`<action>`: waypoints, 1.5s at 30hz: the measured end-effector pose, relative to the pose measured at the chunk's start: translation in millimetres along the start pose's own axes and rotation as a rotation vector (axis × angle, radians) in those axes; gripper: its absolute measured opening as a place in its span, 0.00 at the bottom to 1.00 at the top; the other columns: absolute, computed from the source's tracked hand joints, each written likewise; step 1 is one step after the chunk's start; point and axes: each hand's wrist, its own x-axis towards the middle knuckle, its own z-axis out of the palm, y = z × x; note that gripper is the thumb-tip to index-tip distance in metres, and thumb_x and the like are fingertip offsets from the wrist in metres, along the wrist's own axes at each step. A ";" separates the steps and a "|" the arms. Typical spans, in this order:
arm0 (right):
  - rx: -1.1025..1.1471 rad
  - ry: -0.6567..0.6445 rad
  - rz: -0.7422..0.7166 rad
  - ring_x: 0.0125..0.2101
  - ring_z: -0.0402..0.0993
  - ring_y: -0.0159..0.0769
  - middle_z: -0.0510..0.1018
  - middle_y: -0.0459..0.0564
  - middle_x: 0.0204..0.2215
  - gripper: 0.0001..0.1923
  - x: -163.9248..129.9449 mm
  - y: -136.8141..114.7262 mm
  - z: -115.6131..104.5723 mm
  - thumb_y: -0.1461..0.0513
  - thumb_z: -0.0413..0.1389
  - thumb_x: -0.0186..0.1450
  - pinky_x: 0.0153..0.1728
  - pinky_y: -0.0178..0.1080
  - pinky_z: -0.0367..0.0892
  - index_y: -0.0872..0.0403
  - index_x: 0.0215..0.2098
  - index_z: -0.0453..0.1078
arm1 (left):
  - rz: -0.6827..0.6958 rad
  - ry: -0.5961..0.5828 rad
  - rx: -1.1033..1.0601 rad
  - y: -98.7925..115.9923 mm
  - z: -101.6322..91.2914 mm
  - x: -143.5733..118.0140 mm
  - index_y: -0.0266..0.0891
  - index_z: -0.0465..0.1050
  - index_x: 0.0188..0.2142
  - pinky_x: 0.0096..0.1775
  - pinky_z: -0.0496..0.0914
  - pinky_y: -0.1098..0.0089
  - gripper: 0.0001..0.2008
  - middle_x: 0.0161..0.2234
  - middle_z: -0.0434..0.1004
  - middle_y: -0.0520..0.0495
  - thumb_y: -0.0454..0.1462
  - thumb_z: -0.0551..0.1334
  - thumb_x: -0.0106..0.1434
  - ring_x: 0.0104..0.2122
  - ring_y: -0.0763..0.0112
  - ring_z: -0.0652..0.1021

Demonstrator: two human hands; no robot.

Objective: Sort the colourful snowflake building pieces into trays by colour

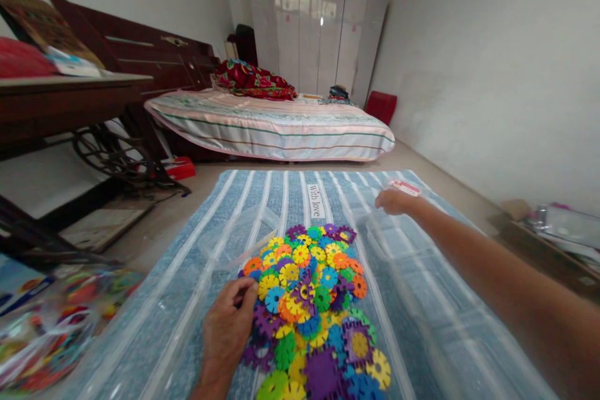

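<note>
A heap of bright plastic snowflake-shaped building discs (313,300) lies in the middle of a blue striped cloth (422,300). My left hand (228,325) rests at the heap's left edge, fingertips touching the discs there. My right hand (392,201) is stretched out far to the right rear of the heap, fingers closed on a small white and red card or packet (405,187). A clear plastic bag or box (237,234) lies on the cloth just behind my left hand.
A bag of more coloured toy pieces (51,325) sits at the left front. A dark wooden table with an iron treadle base (94,137) stands on the left. A bed (272,125) lies beyond the cloth, with a low shelf of clutter (553,231) by the right wall.
</note>
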 end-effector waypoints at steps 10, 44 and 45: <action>0.234 -0.292 -0.196 0.37 0.76 0.35 0.81 0.46 0.38 0.14 2.4 -29.4 0.9 0.55 0.53 0.62 0.37 0.30 0.67 0.52 0.39 0.77 | -0.069 -0.025 0.039 12.8 -0.3 2.1 0.43 0.73 0.28 0.39 0.71 0.65 0.16 0.30 0.78 0.50 0.50 0.56 0.48 0.30 0.64 0.78; 0.084 -0.031 -0.095 0.42 0.73 0.43 0.76 0.53 0.44 0.18 -126.8 -88.6 -55.9 0.52 0.52 0.63 0.41 0.39 0.66 0.51 0.47 0.71 | 0.046 -0.019 0.058 10.7 3.6 -1.5 0.41 0.71 0.28 0.38 0.72 0.67 0.14 0.30 0.78 0.49 0.48 0.55 0.52 0.28 0.67 0.77; 0.088 -0.002 -0.152 0.39 0.74 0.42 0.77 0.53 0.41 0.16 -152.5 -106.7 -56.4 0.53 0.53 0.63 0.38 0.40 0.67 0.51 0.45 0.72 | 0.044 -0.020 0.055 10.5 4.0 -1.8 0.41 0.71 0.28 0.39 0.72 0.67 0.14 0.30 0.77 0.49 0.48 0.55 0.52 0.29 0.67 0.77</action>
